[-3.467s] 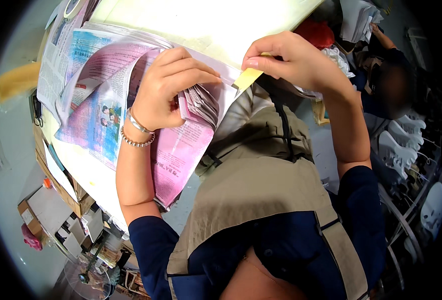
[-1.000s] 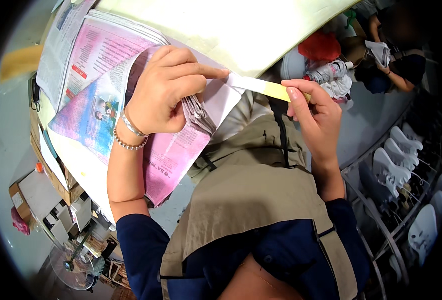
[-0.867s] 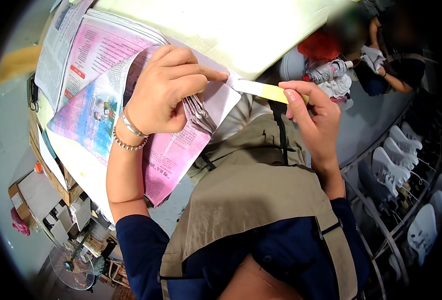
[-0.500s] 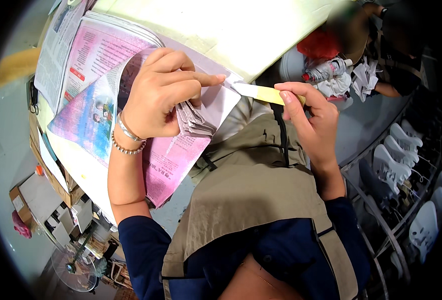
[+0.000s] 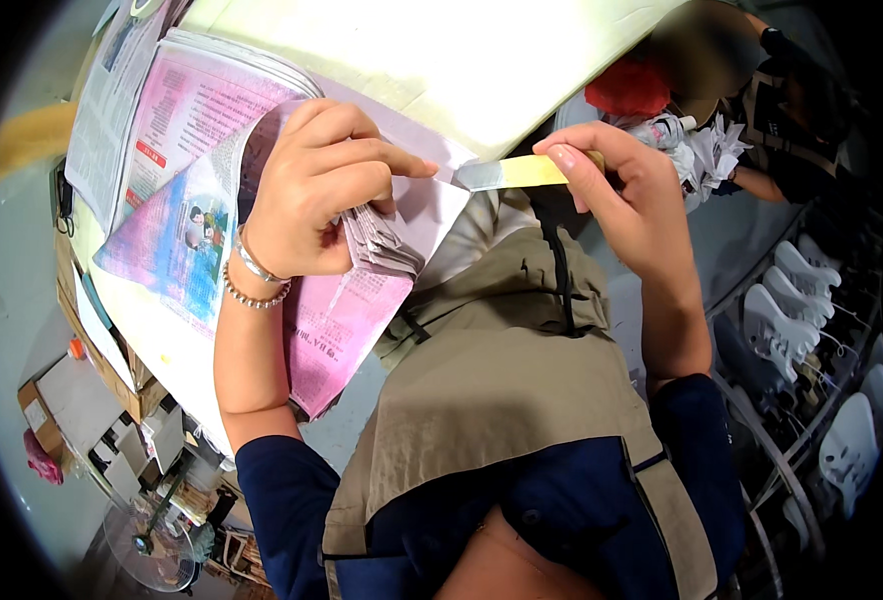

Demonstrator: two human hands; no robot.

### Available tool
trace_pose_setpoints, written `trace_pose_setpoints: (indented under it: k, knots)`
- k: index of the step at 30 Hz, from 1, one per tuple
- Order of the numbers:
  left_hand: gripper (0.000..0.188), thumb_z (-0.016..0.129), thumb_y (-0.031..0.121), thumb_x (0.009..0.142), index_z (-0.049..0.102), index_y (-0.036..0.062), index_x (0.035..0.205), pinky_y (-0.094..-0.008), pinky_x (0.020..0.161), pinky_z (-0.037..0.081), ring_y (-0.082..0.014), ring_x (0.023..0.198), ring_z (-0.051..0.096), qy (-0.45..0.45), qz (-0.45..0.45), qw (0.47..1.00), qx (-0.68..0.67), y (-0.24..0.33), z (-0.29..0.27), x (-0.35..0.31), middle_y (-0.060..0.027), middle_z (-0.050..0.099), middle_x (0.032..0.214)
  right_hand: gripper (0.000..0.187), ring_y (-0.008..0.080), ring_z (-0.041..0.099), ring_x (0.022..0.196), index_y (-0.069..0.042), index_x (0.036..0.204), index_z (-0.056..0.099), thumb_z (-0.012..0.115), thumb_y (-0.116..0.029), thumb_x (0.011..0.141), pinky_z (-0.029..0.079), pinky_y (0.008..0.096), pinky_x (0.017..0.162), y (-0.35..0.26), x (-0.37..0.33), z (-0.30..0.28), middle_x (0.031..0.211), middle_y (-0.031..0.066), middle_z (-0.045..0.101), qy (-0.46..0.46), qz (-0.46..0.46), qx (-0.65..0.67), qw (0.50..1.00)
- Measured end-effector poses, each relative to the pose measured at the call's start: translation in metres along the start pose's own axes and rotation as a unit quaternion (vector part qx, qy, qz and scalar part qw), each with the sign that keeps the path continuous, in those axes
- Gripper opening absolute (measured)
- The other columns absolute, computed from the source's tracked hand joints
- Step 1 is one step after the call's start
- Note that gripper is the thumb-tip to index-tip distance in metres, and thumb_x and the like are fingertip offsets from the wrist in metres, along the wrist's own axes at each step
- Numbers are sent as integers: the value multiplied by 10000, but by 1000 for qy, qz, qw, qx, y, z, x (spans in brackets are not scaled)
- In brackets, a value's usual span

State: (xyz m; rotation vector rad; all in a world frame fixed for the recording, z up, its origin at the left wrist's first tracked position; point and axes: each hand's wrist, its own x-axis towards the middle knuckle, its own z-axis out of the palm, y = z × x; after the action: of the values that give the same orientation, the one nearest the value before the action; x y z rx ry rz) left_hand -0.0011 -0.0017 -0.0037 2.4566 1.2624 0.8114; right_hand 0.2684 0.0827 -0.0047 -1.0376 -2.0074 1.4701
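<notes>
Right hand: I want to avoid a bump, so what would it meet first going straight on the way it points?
Probably the edge of the pale lilac paper sheet, met by the pale end of the flat yellow strip that the right hand holds; the left hand lies beyond. Depth is unclear.

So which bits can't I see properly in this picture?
All in the head view:
Folded paper: its upper part is hidden behind the left hand.
Yellow-and-pale strip: the thumb of the right hand covers part of it.
Pink newspaper: its smallest print is too tiny to read.
Table: its far side is cut off by the top edge.
Other person: the head is blurred.
</notes>
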Motion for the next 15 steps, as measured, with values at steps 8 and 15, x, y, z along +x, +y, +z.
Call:
trace_pose_setpoints:
  k: [8,15]
  knots:
    - [355,662,426,644,516,104,629,-348,734,377,-241,745,517,-13,-7,1000,-12,-4,5,3,-56,732,971,210,66,467,541,-7,944,691,590,-192,936,364,226,503,5,69,-20,635,9,561,-235,-61,-59,968]
    - [240,591,310,578,497,90,594,-348,731,385,-237,713,497,-3,-41,998,-37,4,7,11,-33,725,924,214,76,476,544,15,904,666,612,-192,920,371,244,500,7,74,-1,601,17,540,-285,-45,-36,957]
